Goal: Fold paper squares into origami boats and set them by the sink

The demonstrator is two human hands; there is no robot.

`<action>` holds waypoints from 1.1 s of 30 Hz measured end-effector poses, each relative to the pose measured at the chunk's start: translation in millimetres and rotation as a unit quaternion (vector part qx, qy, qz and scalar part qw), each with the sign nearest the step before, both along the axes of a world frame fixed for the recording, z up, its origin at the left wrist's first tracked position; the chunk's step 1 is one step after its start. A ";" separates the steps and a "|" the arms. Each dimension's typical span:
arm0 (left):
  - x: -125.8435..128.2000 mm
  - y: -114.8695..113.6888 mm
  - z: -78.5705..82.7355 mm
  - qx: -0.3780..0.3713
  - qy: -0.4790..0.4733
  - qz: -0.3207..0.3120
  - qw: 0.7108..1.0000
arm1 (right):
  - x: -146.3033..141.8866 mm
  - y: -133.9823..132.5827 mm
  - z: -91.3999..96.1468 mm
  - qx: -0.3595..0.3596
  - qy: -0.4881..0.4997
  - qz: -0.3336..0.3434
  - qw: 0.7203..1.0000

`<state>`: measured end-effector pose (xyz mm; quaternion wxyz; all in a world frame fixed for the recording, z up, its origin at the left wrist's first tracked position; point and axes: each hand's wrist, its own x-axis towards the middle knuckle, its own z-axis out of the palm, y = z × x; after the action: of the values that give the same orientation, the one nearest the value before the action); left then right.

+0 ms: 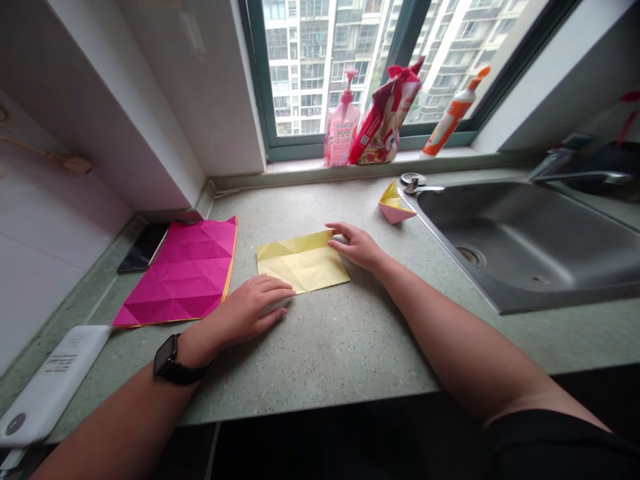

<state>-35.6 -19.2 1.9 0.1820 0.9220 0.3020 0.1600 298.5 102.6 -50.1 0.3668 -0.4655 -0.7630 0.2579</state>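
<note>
**Right hand** point(356, 247) flat, fingers slightly parted, fingertips resting on the far corner of a creased yellow origami sheet point(300, 263), no pinch. **Left hand** point(253, 310) flat on the desk point(320, 353), fingers together, fingertips at the sheet's near edge; black smartwatch point(167, 357) on its wrist. Left of the left hand: creased magenta origami sheet point(175, 273), smartphone point(144, 247), white power bank point(53, 387). Beyond the right hand: folded pink-and-yellow paper model point(395, 207). Right of it: stainless steel sink point(525, 247).

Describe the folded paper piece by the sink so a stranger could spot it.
Find the steel sink in the speckled countertop. At its left corner sits a small origami shape, pink below, yellow above. Unlike the yellow sheet and magenta sheet, it stands up, not flat.
</note>
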 end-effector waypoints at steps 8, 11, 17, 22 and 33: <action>-0.9 6.9 -5.6 0.022 -0.022 0.013 0.999 | -7.1 -6.0 12.7 -0.060 0.082 -0.003 0.995; 6.0 5.8 -9.6 0.046 -0.028 0.037 0.998 | -10.6 -10.4 20.0 -0.124 0.138 -0.008 0.983; 29.9 0.2 -14.6 0.091 -0.013 0.088 0.992 | -24.0 -21.5 26.0 -0.235 0.189 0.006 0.953; 39.9 -2.6 -16.3 0.116 0.020 0.078 0.990 | -21.1 -21.6 19.2 -0.066 -0.048 -0.050 0.995; 42.9 -10.4 -20.4 0.206 0.084 0.097 0.970 | -23.2 -17.6 19.6 -0.034 -0.088 -0.030 0.995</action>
<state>7.3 -29.6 -18.6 -0.0545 0.9161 0.3645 0.1579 275.2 84.9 -30.5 0.2903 -0.5212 -0.7688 0.2304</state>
